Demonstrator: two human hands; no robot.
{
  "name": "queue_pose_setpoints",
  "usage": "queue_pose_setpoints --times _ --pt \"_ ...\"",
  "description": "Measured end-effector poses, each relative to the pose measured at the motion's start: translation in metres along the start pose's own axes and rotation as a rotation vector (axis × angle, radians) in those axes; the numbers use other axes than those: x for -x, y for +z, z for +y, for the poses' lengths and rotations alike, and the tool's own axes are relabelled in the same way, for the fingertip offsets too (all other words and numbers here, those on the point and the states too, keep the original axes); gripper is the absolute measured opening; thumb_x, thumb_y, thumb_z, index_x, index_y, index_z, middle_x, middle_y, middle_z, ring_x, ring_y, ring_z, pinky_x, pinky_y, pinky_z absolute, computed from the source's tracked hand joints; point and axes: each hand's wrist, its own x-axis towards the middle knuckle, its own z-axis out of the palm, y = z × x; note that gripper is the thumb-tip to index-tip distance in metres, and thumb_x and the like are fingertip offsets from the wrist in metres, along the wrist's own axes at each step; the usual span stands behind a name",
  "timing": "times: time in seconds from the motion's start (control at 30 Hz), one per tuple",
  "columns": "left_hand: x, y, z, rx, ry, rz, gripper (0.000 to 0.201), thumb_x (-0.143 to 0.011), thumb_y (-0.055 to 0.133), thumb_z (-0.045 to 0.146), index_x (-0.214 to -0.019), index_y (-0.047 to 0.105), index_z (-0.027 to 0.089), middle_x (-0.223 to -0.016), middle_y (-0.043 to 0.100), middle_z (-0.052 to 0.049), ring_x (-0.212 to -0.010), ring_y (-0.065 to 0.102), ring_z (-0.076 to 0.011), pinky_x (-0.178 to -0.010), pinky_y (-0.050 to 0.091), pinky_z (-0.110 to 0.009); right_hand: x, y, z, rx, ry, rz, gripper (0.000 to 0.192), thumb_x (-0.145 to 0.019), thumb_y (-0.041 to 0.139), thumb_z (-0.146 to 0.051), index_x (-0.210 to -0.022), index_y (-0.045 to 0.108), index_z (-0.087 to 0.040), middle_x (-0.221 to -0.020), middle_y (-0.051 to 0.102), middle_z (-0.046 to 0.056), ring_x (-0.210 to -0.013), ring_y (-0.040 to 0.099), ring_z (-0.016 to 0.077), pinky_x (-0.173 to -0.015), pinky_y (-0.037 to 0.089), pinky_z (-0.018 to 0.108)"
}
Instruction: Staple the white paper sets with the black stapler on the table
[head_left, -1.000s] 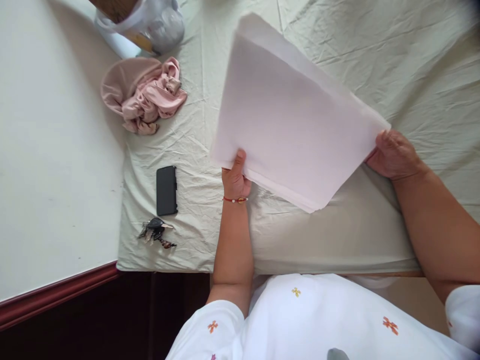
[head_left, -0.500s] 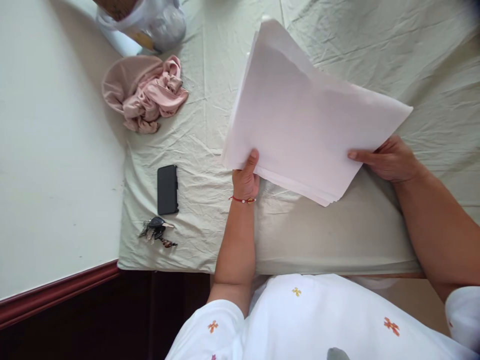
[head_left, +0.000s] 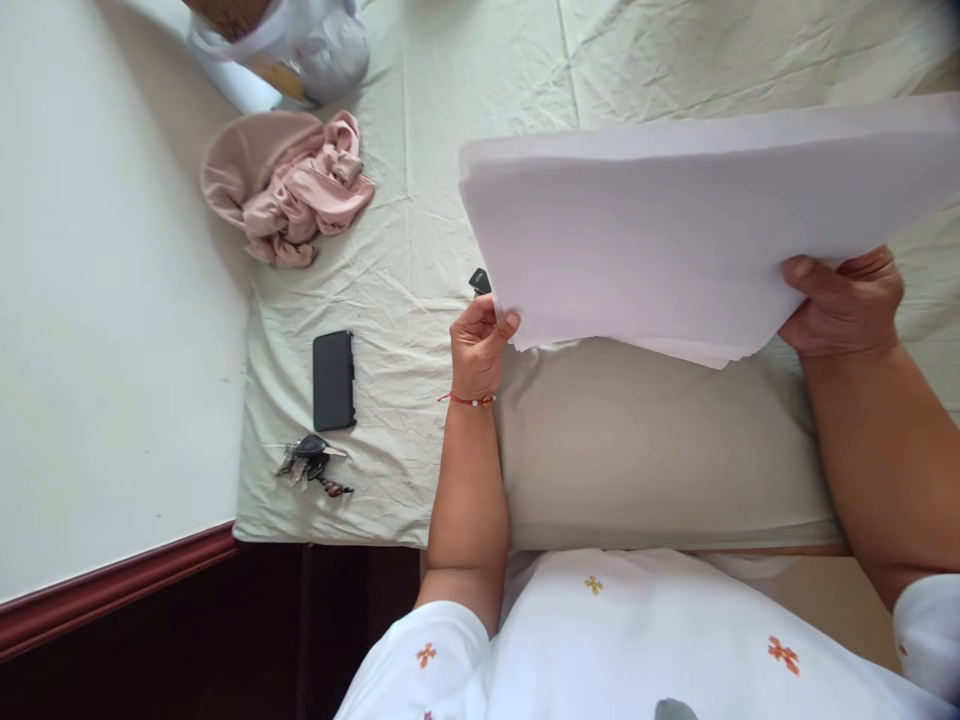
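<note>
Paper stack (head_left: 675, 240) blocks bed centre. At 9 o'clock: phone (head_left: 333, 380), keys (head_left: 311, 462); at 10 o'clock pink cloth (head_left: 289, 190). Bare sheet (head_left: 637, 450) at 6 o'clock is passable.

Matt white paper sheets (head_left: 675, 240) lie above a creased cotton-like bedsheet (head_left: 420, 200), near shiny pink satin cloth (head_left: 300, 195) and a glossy black phone (head_left: 333, 380).

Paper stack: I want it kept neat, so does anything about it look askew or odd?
Slightly. The paper stack, held up by the left hand and right hand, is not squared: lower sheets stick out unevenly along the near edge. Nothing looks torn. A small dark object peeks out beside the left corner; what it is cannot be told.
</note>
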Motion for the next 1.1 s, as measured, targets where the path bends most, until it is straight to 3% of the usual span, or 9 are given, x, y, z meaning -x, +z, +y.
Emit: queue_pose_setpoints --times 0.1,0.33,0.47,0.53,0.7,0.8,0.93,1.03,1.1 --pt "0.0 0.004 0.0 0.021 0.034 -0.019 0.032 -0.067 0.096 0.048 -0.08 0.077 0.025 -0.076 0.073 0.004 -0.076 0.069 -0.0118 -0.075 0.056 -0.024 -0.003 -0.001 0.003 -0.014 -0.048 0.025 0.052 -0.05 0.101 -0.054 -0.092 0.081 -0.032 -0.116 0.081 0.004 -0.128 0.068 0.0423 -0.1 0.056 0.07" --pt "0.0 -0.002 -0.001 0.046 0.086 -0.01 0.036 -0.069 0.096 0.044 -0.063 0.068 0.022 -0.064 0.062 0.006 -0.065 0.06 -0.0074 -0.069 0.053 -0.022 0.001 0.003 -0.007 -0.088 -0.078 0.029 0.068 -0.049 0.102 -0.052 -0.111 0.078 -0.036 -0.13 0.077 0.004 -0.124 0.07 0.0439 -0.094 0.057 0.07" --pt "-0.001 -0.01 -0.001 -0.122 0.065 0.009 0.05 -0.069 0.094 0.053 -0.054 0.059 0.02 -0.057 0.054 0.005 -0.065 0.06 -0.0103 -0.071 0.055 -0.027 0.003 0.005 -0.013 -0.001 0.067 -0.105 0.076 -0.047 0.102 -0.054 -0.116 0.076 -0.038 -0.121 0.079 0.004 -0.124 0.07 0.0428 -0.094 0.057 0.068" --pt "-0.001 -0.01 -0.001 -0.172 0.06 0.008 0.047 -0.071 0.092 0.053 -0.056 0.064 0.02 -0.056 0.055 0.004 -0.065 0.062 -0.0115 -0.07 0.055 -0.028 0.003 0.004 -0.012 0.038 0.161 -0.196 0.079 -0.045 0.103 -0.047 -0.118 0.074 -0.038 -0.117 0.08 0.003 -0.125 0.07 0.0398 -0.101 0.056 0.065" --pt "0.001 -0.002 0.002 -0.164 0.05 -0.082 0.034 -0.079 0.086 0.055 -0.089 0.083 0.023 -0.083 0.077 -0.002 -0.084 0.072 -0.0187 -0.083 0.06 -0.035 0.002 -0.004 -0.001 0.144 0.211 -0.264 0.048 -0.058 0.101 -0.03 -0.1 0.08 -0.029 -0.124 0.077 0.004 -0.129 0.067 0.0345 -0.114 0.053 0.056" --pt "0.002 0.001 0.003 -0.182 0.028 -0.085 0.035 -0.079 0.085 0.056 -0.09 0.084 0.022 -0.089 0.08 -0.004 -0.091 0.074 -0.0221 -0.086 0.061 -0.038 0.003 -0.004 0.001 0.161 0.181 -0.258 0.051 -0.063 0.098 -0.019 -0.11 0.081 -0.03 -0.128 0.076 0.003 -0.131 0.065 0.0317 -0.118 0.051 0.054" --pt "0.003 -0.002 0.004 -0.203 0.047 -0.047 0.034 -0.075 0.088 0.055 -0.075 0.079 0.021 -0.079 0.075 -0.001 -0.085 0.072 -0.0208 -0.083 0.06 -0.038 0.004 0.002 -0.004 0.062 0.07 -0.198 0.054 -0.059 0.099 -0.015 -0.106 0.081 -0.033 -0.124 0.078 -0.003 -0.132 0.065 0.0284 -0.122 0.048 0.052" --pt "0.004 -0.005 0.006 -0.214 0.06 -0.019 0.047 -0.071 0.092 0.052 -0.052 0.064 0.02 -0.064 0.064 0.001 -0.075 0.068 -0.0172 -0.079 0.06 -0.035 0.005 0.003 -0.007 0.029 0.038 -0.196 0.045 -0.056 0.101 -0.02 -0.095 0.08 -0.032 -0.115 0.08 -0.003 -0.125 0.069 0.0283 -0.12 0.049 0.053" --pt "0.004 -0.008 0.008 -0.236 0.044 -0.02 0.055 -0.069 0.093 0.051 -0.046 0.055 0.019 -0.058 0.058 0.002 -0.071 0.065 -0.0156 -0.075 0.06 -0.033 0.006 0.001 -0.005 0.056 0.068 -0.233 0.047 -0.057 0.101 -0.022 -0.098 0.081 -0.032 -0.114 0.08 -0.002 -0.121 0.07 0.0286 -0.115 0.052 0.054"
